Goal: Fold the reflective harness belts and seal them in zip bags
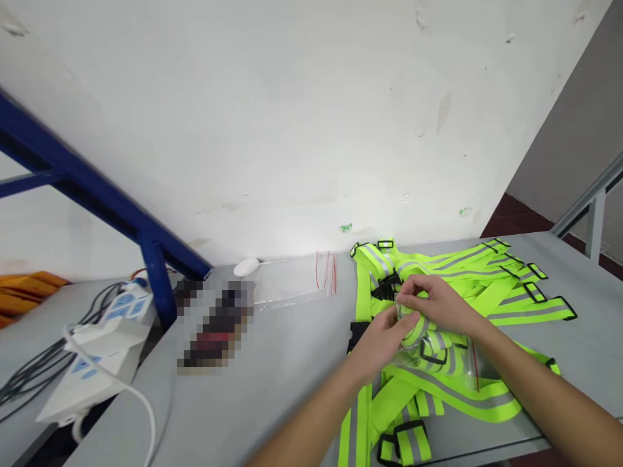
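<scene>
A clear plastic bag [471, 375] with a red line along one end holds a rolled-up neon yellow-green reflective strap [450, 363] with black buckles. My left hand [382, 337] pinches the bag's near left edge between thumb and fingers. From the far side, my right hand [438, 301] grips the same end, its fingertips close to the left ones. Under and around the bag lie several more loose reflective straps [516, 312] with grey stripes and black buckles. A black clip [357, 336] shows just left of my left hand.
Flat clear bags with red lines [296, 279] lie by the white wall [311, 130], beside a white rounded object [246, 266]. A blurred-out item [219, 331] is nearer. At left are a blue metal frame [158, 279], white power strips [107, 363] and cables on the grey table [233, 408].
</scene>
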{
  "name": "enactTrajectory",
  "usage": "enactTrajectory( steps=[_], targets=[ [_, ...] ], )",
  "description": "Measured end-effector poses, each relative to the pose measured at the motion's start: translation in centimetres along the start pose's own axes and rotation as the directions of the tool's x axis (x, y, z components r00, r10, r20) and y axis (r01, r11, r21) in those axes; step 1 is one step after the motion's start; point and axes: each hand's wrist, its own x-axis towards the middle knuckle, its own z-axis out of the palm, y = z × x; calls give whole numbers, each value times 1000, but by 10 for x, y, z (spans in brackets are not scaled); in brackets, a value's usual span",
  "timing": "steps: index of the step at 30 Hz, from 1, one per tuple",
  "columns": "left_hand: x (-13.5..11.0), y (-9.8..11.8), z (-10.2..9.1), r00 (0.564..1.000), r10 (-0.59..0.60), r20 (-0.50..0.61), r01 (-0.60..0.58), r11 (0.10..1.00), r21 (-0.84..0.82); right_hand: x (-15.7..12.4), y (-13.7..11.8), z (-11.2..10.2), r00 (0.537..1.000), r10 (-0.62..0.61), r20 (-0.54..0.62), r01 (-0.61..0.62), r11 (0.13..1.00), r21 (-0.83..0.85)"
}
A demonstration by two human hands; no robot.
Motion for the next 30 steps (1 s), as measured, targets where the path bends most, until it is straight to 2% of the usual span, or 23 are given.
enactTrajectory(
  steps=[4,7,9,13,16,18,20,23,25,27,28,30],
  targets=[
    [2,-3,-1,1000,-8,-9,7,998,-57,1,0,10,991,21,-132,-28,998,-53],
    [4,-6,-2,1000,25,-4,-25,996,-86,-1,-1,6,984,24,-178,-55,983,-174],
    [6,-8,-3,999,46,-20,-49,990,-130,-5,-2,-5,987,47,-152,-85,964,-253],
    [9,-7,-5,991,77,-112,-106,955,-276,-18,2,-37,990,137,-22,-136,936,-325],
    [8,-2,-9,991,42,-126,-87,922,-378,-23,8,-53,990,134,-30,-137,933,-333],
    [6,3,-11,998,-3,-66,-24,916,-400,-22,14,-54,991,108,-75,-125,953,-277],
    [2,7,-12,998,-43,38,54,929,-365,-17,19,-50,984,71,-163,-103,974,-200],
    [-2,10,-9,988,-57,143,97,951,-292,-9,26,-45,935,29,-354,-74,991,-113],
    [-3,9,-6,993,-36,111,65,960,-273,-5,29,-46,869,52,-492,-66,998,-12],
    [-3,6,-3,999,-15,34,24,961,-275,-5,30,-51,818,134,-559,-66,988,140],
    [-2,4,-3,1000,-7,-3,6,958,-285,-6,30,-54,819,177,-545,-65,974,217],
    [0,1,-4,997,-1,-83,-26,945,-327,-10,28,-60,888,217,-406,-84,944,319]
  ],
)
